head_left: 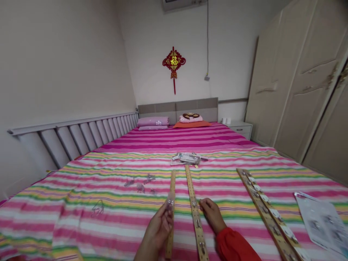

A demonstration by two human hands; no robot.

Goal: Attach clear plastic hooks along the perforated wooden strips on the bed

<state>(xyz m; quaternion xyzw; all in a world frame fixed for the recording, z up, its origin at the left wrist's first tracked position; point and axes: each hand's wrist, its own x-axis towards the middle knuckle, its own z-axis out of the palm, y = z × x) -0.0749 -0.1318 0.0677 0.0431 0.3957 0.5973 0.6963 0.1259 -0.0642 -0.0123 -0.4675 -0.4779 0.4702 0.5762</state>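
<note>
My left hand (pixel 162 224) is closed around a small clear plastic packet (pixel 170 200) with shiny bits in it. The packet is over a narrow wooden strip (pixel 173 183), partly covering it. My right hand (pixel 212 214), below a red sleeve, has its fingertips pinched together at the edge of a second perforated wooden strip (pixel 191 188). Whatever is between those fingertips is too small to make out. Small metal pieces (pixel 198 223) sit along this second strip, one of them close to my right fingertips.
Small clear packets (pixel 140 187) lie to the left, with a crumpled clear wrapper (pixel 98 207) nearer. Beyond the strips is a plastic-wrapped bundle (pixel 187 158). Rightward are another strip (pixel 258 203) bearing metal pieces and white discs, and a blister pack (pixel 320 221). Everything rests on a striped bedsheet (pixel 81 188).
</note>
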